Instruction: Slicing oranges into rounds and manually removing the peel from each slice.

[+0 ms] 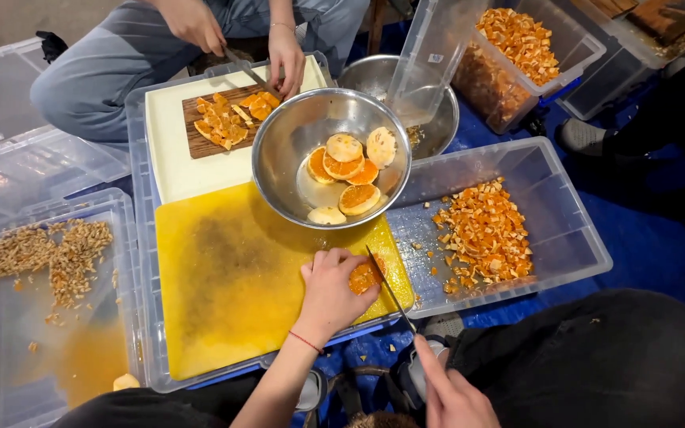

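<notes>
Blue tarp (pixel 660 238) covering floor right of the grip; grey bare floor (pixel 9 20) far upper left.

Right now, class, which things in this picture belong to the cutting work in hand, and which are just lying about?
In use:
left hand pressing the orange slice
right hand with the knife
yellow board
steel bowl of slices
bin of cut pieces

Lying about:
peel tray
empty tubs
another person's wooden board
</notes>
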